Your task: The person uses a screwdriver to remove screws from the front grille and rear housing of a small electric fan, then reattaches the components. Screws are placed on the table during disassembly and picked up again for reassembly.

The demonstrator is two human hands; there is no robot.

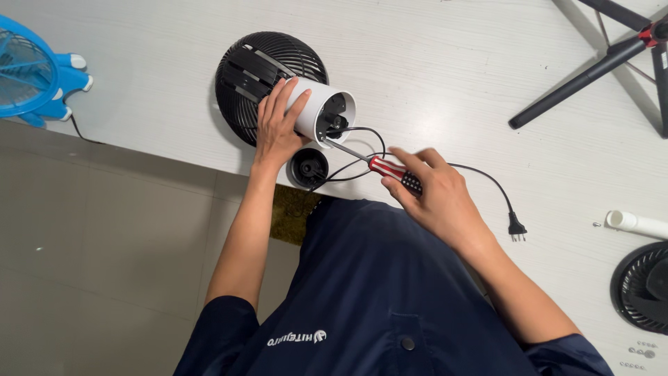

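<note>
**Screwdriver in the back of the fan housing**

Nearest me, my right hand (431, 191) is wrapped shut around the red-and-black handle of a screwdriver (390, 169), fingers curled over the grip so I can turn it. The shaft runs up and left, and its tip sits in the open rear end of the white motor housing (321, 106), beside where the black power cord (480, 174) comes out. The cord loops across the worktop (431, 63) to its plug (515, 230), lying loose by my right forearm, so the fan is not connected.

A small black round cap (308, 168) rests at the worktop's near edge, just below the housing.

My left hand (278, 125) lies spread over the housing and the black fan grille (243, 76), fingers pressing down so the round body cannot roll while I bear on the screw.

Farther off: a blue fan (31, 73) at the left edge, a black tripod (605, 56) top right, another black grille (643, 285) and a white tube (637, 223) on the right.
</note>
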